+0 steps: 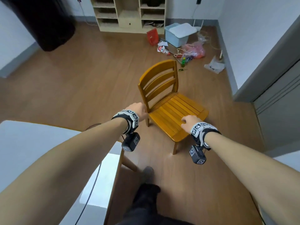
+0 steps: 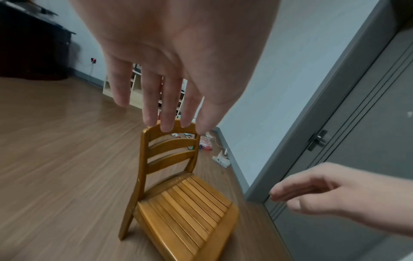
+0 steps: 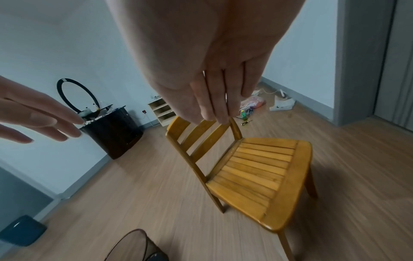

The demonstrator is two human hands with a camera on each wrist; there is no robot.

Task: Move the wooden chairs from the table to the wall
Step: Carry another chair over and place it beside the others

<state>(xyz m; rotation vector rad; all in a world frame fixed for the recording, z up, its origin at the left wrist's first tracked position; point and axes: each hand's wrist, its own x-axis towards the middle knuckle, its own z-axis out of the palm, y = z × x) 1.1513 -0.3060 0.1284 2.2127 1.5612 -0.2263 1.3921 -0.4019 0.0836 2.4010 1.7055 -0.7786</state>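
Note:
A yellow-brown wooden chair point(image 1: 172, 111) with a slatted seat and back stands on the floor in front of me, its seat facing the right wall point(image 1: 251, 38). My left hand point(image 1: 139, 109) hovers beside the near back post, fingers straight and holding nothing point(image 2: 170, 79). My right hand point(image 1: 189, 121) is over the near edge of the seat, also with nothing in it point(image 3: 214, 88). Neither hand visibly touches the chair point(image 2: 185, 211). The white table point(image 1: 32, 151) is at my lower left.
A grey door point(image 1: 279, 103) is on the right. At the far wall stand a shelf unit point(image 1: 129, 13), a blue bin point(image 1: 177, 34) and loose litter bags point(image 1: 194, 51). A dark cabinet point(image 1: 45, 21) fills the far left corner. A cable crosses the table.

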